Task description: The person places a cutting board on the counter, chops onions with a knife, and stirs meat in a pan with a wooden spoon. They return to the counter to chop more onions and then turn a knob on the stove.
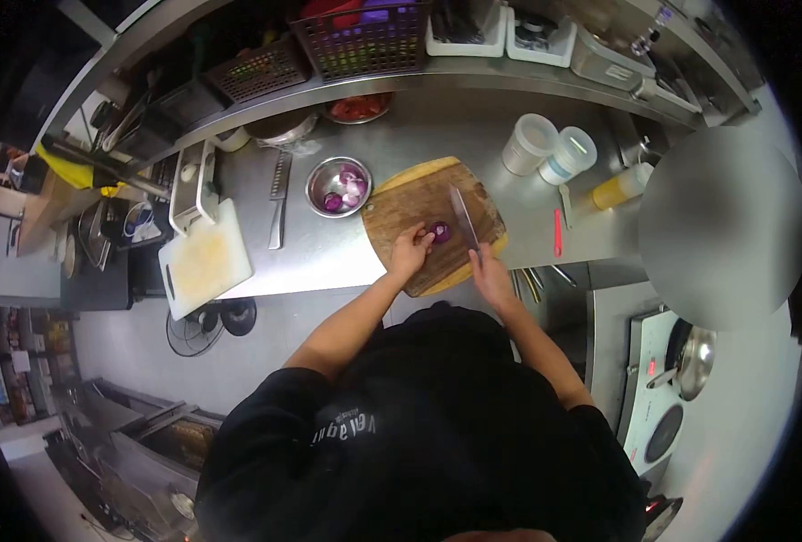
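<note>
A cut red onion (440, 233) lies on a wooden cutting board (405, 203) with a pale edge. My left hand (408, 252) is at its left side, the fingertips bent and gripping it. My right hand (491, 274) is closed round the handle of a kitchen knife (463, 217). The knife's blade points away from me over the board, just right of the onion and apart from it. To the left of the board, a steel bowl (311, 190) contains several peeled red onion pieces (352, 188).
A knife with a dimpled blade (277, 217) lies left of the bowl, near a white cutting board (229, 262). Two lidded tubs (532, 144), a yellow bottle (619, 188) and a red-handled tool (558, 233) are on the right. A shelf (401, 79) with baskets overhangs the back.
</note>
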A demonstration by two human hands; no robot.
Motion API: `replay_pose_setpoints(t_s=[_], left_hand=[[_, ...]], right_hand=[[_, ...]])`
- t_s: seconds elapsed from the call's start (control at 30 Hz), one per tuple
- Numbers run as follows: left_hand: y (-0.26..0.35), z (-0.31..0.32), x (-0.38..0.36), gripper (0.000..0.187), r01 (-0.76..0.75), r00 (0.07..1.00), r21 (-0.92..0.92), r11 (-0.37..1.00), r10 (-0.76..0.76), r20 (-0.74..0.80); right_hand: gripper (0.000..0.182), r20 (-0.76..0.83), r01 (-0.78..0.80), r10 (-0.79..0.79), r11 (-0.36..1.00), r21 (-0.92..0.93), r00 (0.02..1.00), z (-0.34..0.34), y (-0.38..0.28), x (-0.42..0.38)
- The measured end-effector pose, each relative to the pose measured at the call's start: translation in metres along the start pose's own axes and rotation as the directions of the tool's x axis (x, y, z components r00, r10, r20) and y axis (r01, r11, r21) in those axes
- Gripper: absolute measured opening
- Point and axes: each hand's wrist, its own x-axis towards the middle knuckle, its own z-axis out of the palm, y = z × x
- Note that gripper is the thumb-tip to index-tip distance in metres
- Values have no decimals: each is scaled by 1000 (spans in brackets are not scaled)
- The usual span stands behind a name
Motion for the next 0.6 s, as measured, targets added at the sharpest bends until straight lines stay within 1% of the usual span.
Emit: replay_pose_setpoints(t_s=[0.03,0.07,0.13,0.17,0.23,0.27,0.33,0.37,0.43,0.47,0.5,0.53,0.57,0.6], left_hand=[[-4,3,3,46,8,1000,-80,997,-10,-23],[-8,7,5,46,6,1000,-80,997,-7,-9],[1,9,6,46,-41,999,20,999,41,-15],[6,9,9,46,-45,999,17,999,45,0],[12,9,13,46,-20,1000,130,991,17,25],[14,9,12,46,-21,999,130,991,16,36],[13,7,13,42,150,984,160,976,-163,69],[11,6,13,42,148,984,163,975,-162,74],[2,9,14,40,107,993,82,991,-110,32],[-1,10,16,40,104,993,85,991,-108,41],[4,11,15,40,78,997,55,995,-79,18],[9,11,14,40,53,999,26,998,-53,-5],[13,11,14,40,55,998,28,998,-55,3],[14,11,16,40,38,999,19,999,-39,35]], right_hand=[[24,37,-36,38,998,-49,999,6,1,-3],[24,73,-71,78,993,-99,994,10,2,-6],[24,80,-72,83,990,-124,993,11,-3,-12],[25,98,-64,79,987,-145,992,12,-6,-13],[25,96,-84,100,984,-156,990,8,-21,-19],[25,103,-91,108,983,-162,989,6,-26,-21],[25,87,-110,126,979,-169,988,14,-22,-25],[25,76,-121,136,977,-175,988,17,-20,-26],[26,71,-139,154,973,-186,986,13,-26,-28],[26,71,-153,170,968,-198,983,11,-28,-29],[26,64,-160,176,967,-199,982,8,-33,-30],[26,75,-199,218,959,-202,973,5,-38,-31],[26,87,-237,259,949,-206,962,4,-41,-32],[26,84,-245,267,947,-206,960,4,-43,-35]])
